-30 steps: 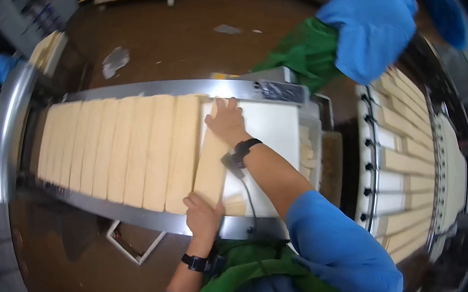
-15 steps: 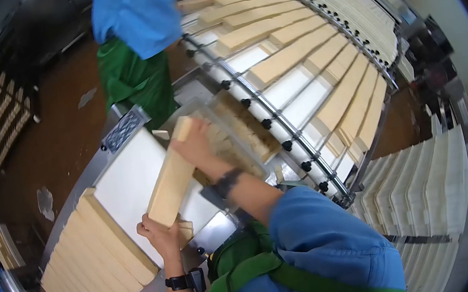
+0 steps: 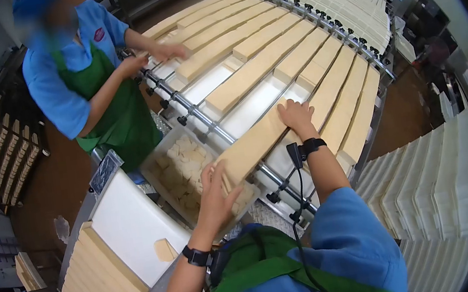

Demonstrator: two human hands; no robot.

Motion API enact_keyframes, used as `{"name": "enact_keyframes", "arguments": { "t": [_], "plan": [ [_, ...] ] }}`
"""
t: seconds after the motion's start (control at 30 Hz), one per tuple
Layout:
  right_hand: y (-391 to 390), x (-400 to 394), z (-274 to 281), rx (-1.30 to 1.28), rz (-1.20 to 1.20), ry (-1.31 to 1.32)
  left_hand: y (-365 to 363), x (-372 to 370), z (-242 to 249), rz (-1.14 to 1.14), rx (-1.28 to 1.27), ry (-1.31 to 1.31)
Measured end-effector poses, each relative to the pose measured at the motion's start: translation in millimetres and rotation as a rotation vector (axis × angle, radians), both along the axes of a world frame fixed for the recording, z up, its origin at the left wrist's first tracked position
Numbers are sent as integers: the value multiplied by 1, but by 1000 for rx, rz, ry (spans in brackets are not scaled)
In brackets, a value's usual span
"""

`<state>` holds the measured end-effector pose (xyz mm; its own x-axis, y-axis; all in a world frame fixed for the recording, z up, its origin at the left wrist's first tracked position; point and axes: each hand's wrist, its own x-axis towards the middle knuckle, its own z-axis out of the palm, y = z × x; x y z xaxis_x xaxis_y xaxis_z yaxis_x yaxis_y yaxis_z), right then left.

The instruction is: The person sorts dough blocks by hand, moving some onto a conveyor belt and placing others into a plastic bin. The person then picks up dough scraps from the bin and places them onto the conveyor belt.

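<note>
Both my hands hold one long pale block, which lies slanted over the near rail of the slatted conveyor. My left hand grips its lower end, with thin pieces between thumb and fingers. At the upper end, my right hand has its fingers over the top face. Under the block's lower end stands a clear bin of broken pale pieces. Other long blocks lie in lanes on the conveyor, beyond my right hand.
A co-worker in a green apron stands at the conveyor's far left, hands over its edge. A row of blocks sits lower left beside a white board bearing a small scrap. Stacked white trays stand at right.
The held block has moved right, from above the white board to the conveyor rail, with both my hands. The co-worker's upper body and face side have come into view. The small scrap now shows on the board.
</note>
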<state>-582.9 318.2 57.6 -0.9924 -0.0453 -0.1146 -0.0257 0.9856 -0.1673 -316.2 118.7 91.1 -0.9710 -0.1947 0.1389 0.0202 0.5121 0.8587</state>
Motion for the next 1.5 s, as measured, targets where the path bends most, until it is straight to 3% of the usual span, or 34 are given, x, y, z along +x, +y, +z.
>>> {"name": "enact_keyframes", "arguments": {
  "t": [0.03, 0.13, 0.17, 0.27, 0.37, 0.53, 0.57, 0.67, 0.8, 0.9, 1.2, 1.23, 1.5],
  "plan": [
    [3, -6, 9, -1, 6, -74, 5, -15, 1, -20, 11, -11],
    [16, -28, -38, -22, -133, 267, 22, -61, -32, -70, -79, 27],
    [17, -29, -40, -50, -113, 257, 27, -76, -48, -85, -129, 51],
    [12, -5, -33, -95, -27, 184, 42, -104, -67, -96, 133, -5],
    [8, 11, -26, -128, 91, 125, 50, -106, -54, -14, 139, -40],
    [5, 52, -22, -281, 299, 108, 26, -61, -75, 262, 330, -13],
    [3, 61, -20, -304, 347, 115, 17, -46, -84, 331, 164, 140],
    [-4, 94, -19, -381, 482, 108, -11, 7, -81, 532, -135, -11],
    [-24, 122, -15, -468, 629, 108, -36, 76, -114, 690, 369, -78],
    [-43, 147, -16, -544, 750, 158, -35, 119, -105, 740, 404, -125],
    [-115, 215, -16, -684, 1121, -410, -31, 217, -115, 1078, 379, 2],
    [-127, 223, -13, -727, 1254, -363, -33, 226, -114, 1118, 380, 3],
    [-197, 306, 5, -531, 1413, -865, -74, 318, -143, 1596, 323, 123]
  ]
}}
